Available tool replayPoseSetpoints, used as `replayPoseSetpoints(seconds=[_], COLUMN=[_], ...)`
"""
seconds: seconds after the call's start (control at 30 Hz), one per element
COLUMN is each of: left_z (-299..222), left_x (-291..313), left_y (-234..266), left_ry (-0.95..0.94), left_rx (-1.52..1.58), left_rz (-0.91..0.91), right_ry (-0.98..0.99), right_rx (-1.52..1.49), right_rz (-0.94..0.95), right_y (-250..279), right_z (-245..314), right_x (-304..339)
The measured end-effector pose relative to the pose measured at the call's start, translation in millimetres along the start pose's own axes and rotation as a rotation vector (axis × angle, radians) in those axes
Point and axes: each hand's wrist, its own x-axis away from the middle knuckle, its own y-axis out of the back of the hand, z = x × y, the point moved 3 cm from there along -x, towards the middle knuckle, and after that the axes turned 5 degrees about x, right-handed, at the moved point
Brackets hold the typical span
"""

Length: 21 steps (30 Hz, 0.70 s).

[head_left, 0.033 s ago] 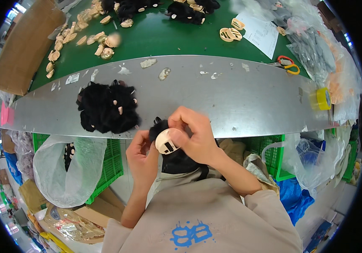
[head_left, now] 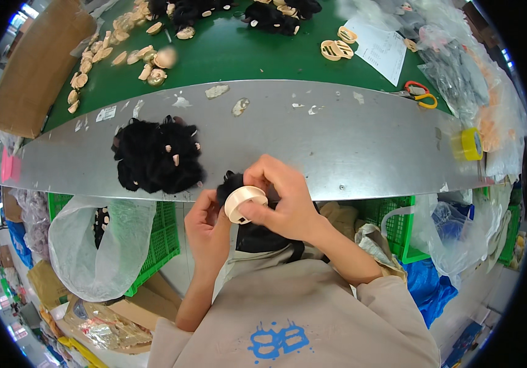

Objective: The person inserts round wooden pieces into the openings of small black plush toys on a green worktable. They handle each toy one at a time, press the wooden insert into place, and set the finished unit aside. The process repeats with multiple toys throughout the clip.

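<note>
In front of my body, at the near edge of the metal table, I hold a round cream plastic shell [head_left: 235, 200] against a small black furry plush piece [head_left: 231, 183]. My left hand [head_left: 208, 224] is closed on the plush from the left, its fingertips partly hidden behind it. From the right, my right hand [head_left: 285, 199] grips the shell, the thumb pressed into its front and the bent fingers behind. The shell's raised rim and a dark slot low on it show. A pile of black furry plush pieces [head_left: 156, 156] lies left of my hands on the metal.
Cream shells [head_left: 331, 50] and more black plush [head_left: 269, 19] lie on the green surface [head_left: 232, 58] beyond. Scissors [head_left: 421, 95], yellow tape [head_left: 471, 144] and clear bags [head_left: 453, 67] are at right. Green crates [head_left: 156, 239] stand below the table; a cardboard box [head_left: 36, 67] is far left.
The shell has tilted: its flat slotted face showed before, and now its rim and side show more. My right thumb has shifted across it. Both hands stay in place.
</note>
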Motion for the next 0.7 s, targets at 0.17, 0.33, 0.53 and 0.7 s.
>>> replayPoseSetpoints(seconds=[0.17,0.33,0.53,0.7], left_z=[-3.5,-12.2,-32.7,-26.0], left_x=[6.5,7.2,0.5,-2.1], left_y=[-5.6,-7.6,-17.4,-14.2], left_ry=[0.098,-0.213,-0.664,-0.621], left_rx=[0.528,0.283,-0.375,-0.47], left_rz=[0.063,0.048,-0.021,-0.074], right_ry=[0.06,0.352,0.535,0.459], right_rx=[0.183,0.321,0.507,0.484], right_rz=[0.043,-0.109,-0.285,-0.383], right_y=[6.0,10.2,3.9,-13.9], right_z=[15.9,27.8,24.8,8.3], right_x=[9.0,6.5,5.5,5.8])
